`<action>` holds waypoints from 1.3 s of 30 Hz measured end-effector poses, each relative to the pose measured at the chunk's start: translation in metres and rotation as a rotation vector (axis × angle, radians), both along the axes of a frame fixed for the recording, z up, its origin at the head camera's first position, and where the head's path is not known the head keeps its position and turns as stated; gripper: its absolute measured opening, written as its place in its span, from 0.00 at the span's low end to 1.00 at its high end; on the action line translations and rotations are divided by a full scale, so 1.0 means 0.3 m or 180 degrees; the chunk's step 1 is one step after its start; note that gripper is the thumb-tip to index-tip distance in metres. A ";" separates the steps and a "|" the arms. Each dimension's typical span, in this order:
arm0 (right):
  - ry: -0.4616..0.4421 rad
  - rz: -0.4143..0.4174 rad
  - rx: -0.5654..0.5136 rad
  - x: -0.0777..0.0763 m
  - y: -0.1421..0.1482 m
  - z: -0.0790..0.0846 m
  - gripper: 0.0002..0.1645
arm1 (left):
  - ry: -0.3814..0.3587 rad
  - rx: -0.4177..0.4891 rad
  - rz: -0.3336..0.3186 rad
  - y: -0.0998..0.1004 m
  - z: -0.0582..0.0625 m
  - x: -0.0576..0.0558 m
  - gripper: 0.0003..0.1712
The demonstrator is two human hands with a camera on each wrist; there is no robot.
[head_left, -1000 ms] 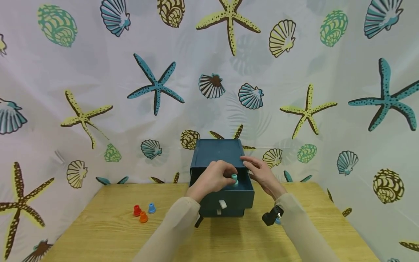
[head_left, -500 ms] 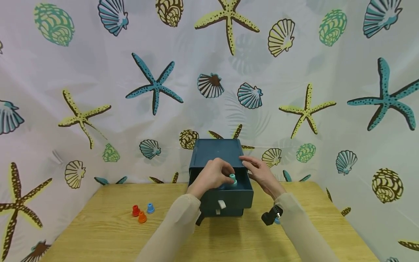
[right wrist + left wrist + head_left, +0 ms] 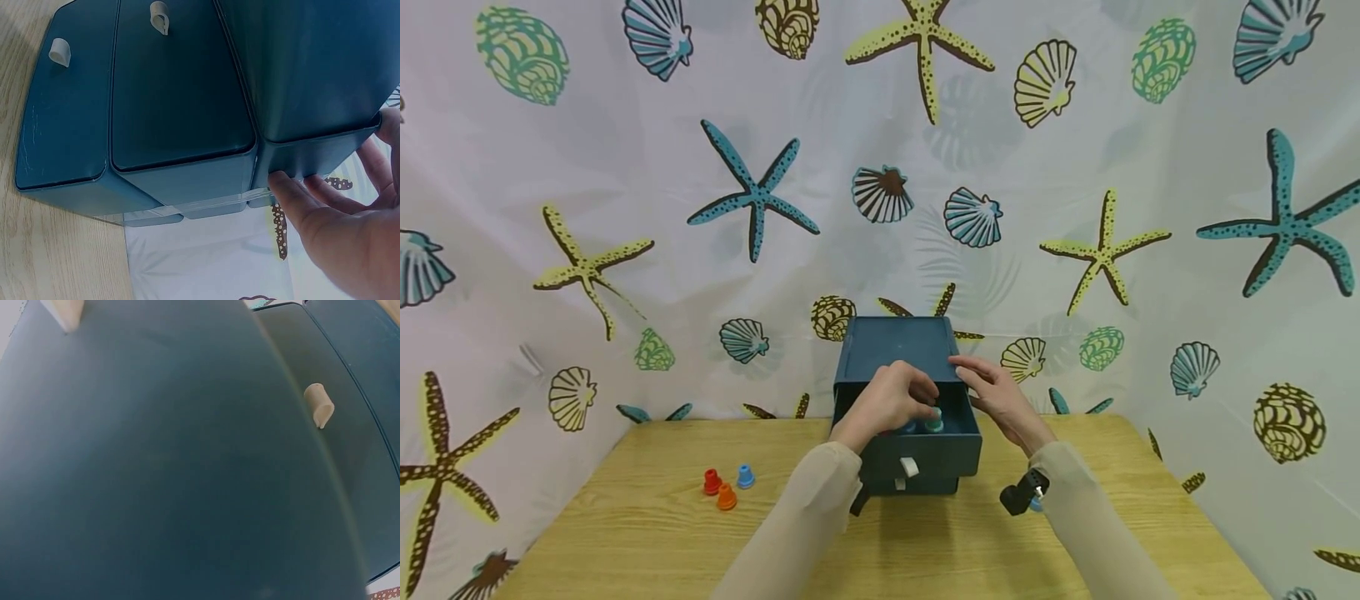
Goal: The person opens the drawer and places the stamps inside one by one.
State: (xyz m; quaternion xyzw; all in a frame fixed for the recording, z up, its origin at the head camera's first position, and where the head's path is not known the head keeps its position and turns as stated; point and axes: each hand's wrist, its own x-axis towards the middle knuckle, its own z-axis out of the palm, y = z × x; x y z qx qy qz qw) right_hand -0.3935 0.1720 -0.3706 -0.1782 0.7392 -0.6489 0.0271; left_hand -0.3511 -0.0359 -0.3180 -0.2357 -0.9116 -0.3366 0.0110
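In the head view my left hand [image 3: 895, 396] reaches over the pulled-out top drawer [image 3: 928, 457] of a dark blue cabinet [image 3: 898, 346]. Its thumb and fingers pinch the top of a small teal plastic cone [image 3: 934, 422] inside the drawer. Bits of blue and red show in the drawer under that hand. My right hand [image 3: 1000, 400] rests at the cabinet's right side, and the right wrist view shows its extended fingers [image 3: 300, 203] touching the side wall. The left wrist view is filled by the drawer front [image 3: 156, 462]; the left hand is hidden there.
On the wooden table [image 3: 647, 542] at left stand a red cone [image 3: 712, 482], an orange cone [image 3: 726, 497] and a blue cone [image 3: 745, 477]. Another blue cone [image 3: 1036, 505] is partly hidden behind the right wrist's camera. A patterned curtain [image 3: 880, 267] stands behind.
The teal cone has gone lower into the drawer, and less of it shows below my left fingertips. My right hand stays in place at the cabinet's side.
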 end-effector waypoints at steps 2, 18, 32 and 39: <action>-0.0001 0.0000 -0.0001 0.000 -0.001 0.001 0.28 | 0.0000 0.0022 0.0009 -0.003 0.000 0.001 0.18; -0.0025 0.0027 0.0009 0.001 -0.013 0.002 0.28 | 0.0294 0.0367 0.0093 -0.059 0.022 0.046 0.12; 0.0006 0.0017 0.0052 0.000 -0.018 -0.001 0.29 | 0.0243 0.1096 0.0196 -0.125 -0.001 0.108 0.06; 0.0028 -0.0051 0.0054 0.001 -0.008 -0.004 0.28 | 0.0623 0.1281 0.0100 -0.137 -0.031 0.131 0.10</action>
